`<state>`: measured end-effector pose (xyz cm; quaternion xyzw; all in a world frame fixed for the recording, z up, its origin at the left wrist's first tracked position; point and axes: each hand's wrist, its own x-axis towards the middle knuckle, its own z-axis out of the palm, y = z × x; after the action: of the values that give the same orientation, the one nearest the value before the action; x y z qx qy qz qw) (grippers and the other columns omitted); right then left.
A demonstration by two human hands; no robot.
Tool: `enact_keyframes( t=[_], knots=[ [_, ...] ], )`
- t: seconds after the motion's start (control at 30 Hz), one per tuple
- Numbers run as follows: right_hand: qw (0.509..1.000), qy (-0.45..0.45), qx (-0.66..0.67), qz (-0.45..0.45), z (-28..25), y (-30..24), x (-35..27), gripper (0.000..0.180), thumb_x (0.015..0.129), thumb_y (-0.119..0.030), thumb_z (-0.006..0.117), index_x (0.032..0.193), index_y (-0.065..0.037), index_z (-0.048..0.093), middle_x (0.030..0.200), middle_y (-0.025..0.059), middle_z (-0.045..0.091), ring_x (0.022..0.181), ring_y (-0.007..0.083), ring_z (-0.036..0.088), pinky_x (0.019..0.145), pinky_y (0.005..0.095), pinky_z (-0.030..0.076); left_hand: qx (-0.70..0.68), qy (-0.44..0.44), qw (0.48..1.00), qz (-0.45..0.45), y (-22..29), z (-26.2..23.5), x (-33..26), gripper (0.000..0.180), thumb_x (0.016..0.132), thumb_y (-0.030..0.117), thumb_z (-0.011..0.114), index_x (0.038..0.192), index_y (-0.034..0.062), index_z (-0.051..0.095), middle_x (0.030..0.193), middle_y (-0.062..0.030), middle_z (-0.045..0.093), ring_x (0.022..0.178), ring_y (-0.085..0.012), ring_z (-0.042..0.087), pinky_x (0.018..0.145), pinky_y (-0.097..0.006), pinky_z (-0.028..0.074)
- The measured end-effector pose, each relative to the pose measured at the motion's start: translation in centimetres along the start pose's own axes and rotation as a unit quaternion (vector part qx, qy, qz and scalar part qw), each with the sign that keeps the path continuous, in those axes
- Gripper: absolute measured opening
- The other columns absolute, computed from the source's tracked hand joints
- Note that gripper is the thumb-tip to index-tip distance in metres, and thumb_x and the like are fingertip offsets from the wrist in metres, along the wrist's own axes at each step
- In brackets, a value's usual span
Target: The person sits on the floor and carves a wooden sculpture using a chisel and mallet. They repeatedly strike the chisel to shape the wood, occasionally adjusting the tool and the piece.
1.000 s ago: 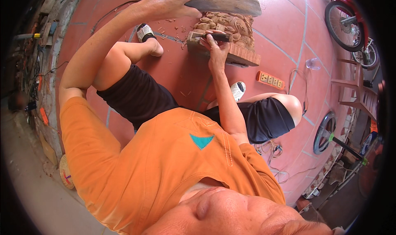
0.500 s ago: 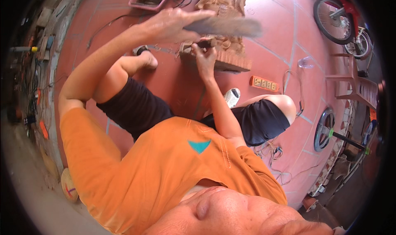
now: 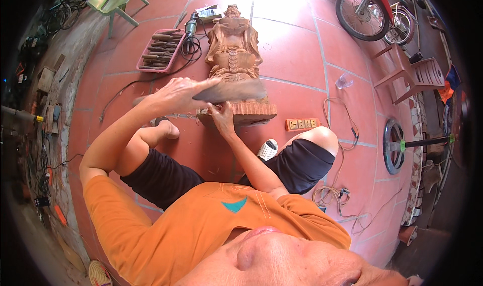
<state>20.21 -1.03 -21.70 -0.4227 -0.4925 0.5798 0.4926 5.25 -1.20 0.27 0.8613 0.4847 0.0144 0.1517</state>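
Observation:
A carved wooden statue [image 3: 234, 44] lies on the red tiled floor, its square base [image 3: 254, 113] toward me. My left hand [image 3: 173, 96] grips a flat wooden mallet [image 3: 236, 91], held level just above the base. My right hand [image 3: 221, 119] is closed at the base's near left corner around a small carving tool that is mostly hidden in the fist. My bare legs are spread to either side of the statue, and wood chips lie around the base.
A pink tray of chisels [image 3: 158, 50] and a corded power tool [image 3: 191, 24] lie left of the statue. A power strip [image 3: 302, 123] and loose cables [image 3: 337, 195] are on the right. A green chair [image 3: 113, 2], a motorbike [image 3: 362, 9] and a brown chair [image 3: 417, 72] stand farther off.
The view has tipped, so the statue and hands sit lower in frame. The mallet in my left hand has come down closer to the base and my right hand.

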Motion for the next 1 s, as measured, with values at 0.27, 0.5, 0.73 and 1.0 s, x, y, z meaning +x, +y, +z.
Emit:
enact_keyframes(
  t=[0.27, 0.5, 0.73, 1.0],
  knots=[
    [0.995, 0.036, 0.088, 0.003, 0.2, -0.4, 0.1, 0.014, 0.091, -0.008, 0.073, 0.100, 0.001, 0.067, 0.087, 0.0048, 0.070, 0.073, 0.0104, 0.064, 0.061, 0.0275, 0.050, 0.058, -0.010, 0.998, -0.019, -2.2, 0.2, 0.2, 0.081, 0.080, 0.026, 0.077, 0.154, 0.0195, 0.043, 0.093, -0.0162, 0.072, 0.083, -0.0344, 0.069, 0.070, -0.045, 0.052],
    [0.999, 0.017, 0.044, 0.003, -0.2, -0.3, 0.3, 0.017, 0.092, -0.011, 0.072, 0.103, 0.001, 0.067, 0.089, 0.0042, 0.071, 0.074, 0.0108, 0.066, 0.063, 0.0268, 0.052, 0.049, -0.040, 0.998, -0.010, -2.3, 0.3, 0.8, 0.079, 0.077, 0.025, 0.078, 0.149, 0.0154, 0.046, 0.088, -0.0206, 0.070, 0.080, -0.0382, 0.068, 0.071, -0.049, 0.051],
    [0.995, 0.031, 0.083, 0.039, -0.3, -0.8, -0.2, 0.021, 0.092, -0.014, 0.073, 0.105, 0.001, 0.068, 0.088, 0.0054, 0.072, 0.075, 0.0115, 0.068, 0.063, 0.0272, 0.055, 0.045, -0.081, 0.995, -0.024, -2.5, 0.2, 1.4, 0.049, 0.074, 0.019, 0.075, 0.113, -0.0006, 0.053, 0.079, -0.0257, 0.065, 0.080, -0.0436, 0.065, 0.069, -0.052, 0.049],
    [0.999, 0.025, 0.001, -0.034, -0.5, 0.3, 0.1, 0.013, 0.093, -0.010, 0.072, 0.098, 0.002, 0.069, 0.078, 0.0040, 0.070, 0.068, 0.0114, 0.066, 0.060, 0.0256, 0.054, -0.003, -0.054, 0.998, -0.039, -4.1, 1.7, 0.2, 0.053, 0.085, 0.037, 0.074, 0.107, -0.0036, 0.049, 0.087, -0.0327, 0.066, 0.086, -0.0506, 0.066, 0.073, -0.057, 0.053]
  ],
)
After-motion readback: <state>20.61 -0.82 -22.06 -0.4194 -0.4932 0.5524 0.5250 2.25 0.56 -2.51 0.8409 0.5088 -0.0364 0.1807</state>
